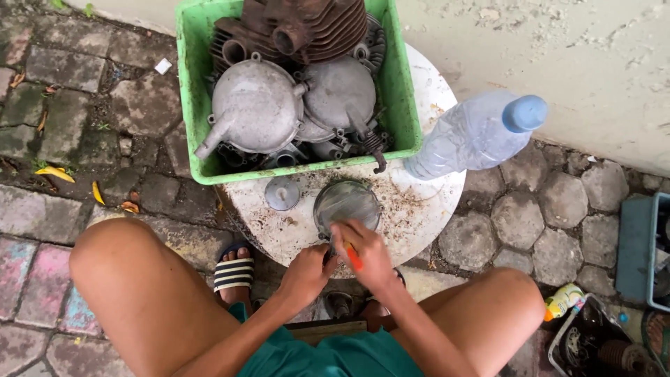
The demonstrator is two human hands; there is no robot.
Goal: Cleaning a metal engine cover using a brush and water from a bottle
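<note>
A round grey metal part (346, 203) lies on the near side of a small round white table (419, 209). My right hand (366, 253) is closed around an orange-handled tool (354, 257) at the part's near edge. My left hand (308, 271) rests at the table's front edge, fingers curled against the part's lower rim; what it grips is hidden. A small grey metal disc (282, 193) lies left of the part.
A green plastic crate (401, 91) with several grey and rusty engine parts fills the table's far half. A clear water bottle (474, 132) with a blue cap stands at right. My bare knees flank the table. A teal bin (638, 248) and a black tray (593, 342) sit on the paving at right.
</note>
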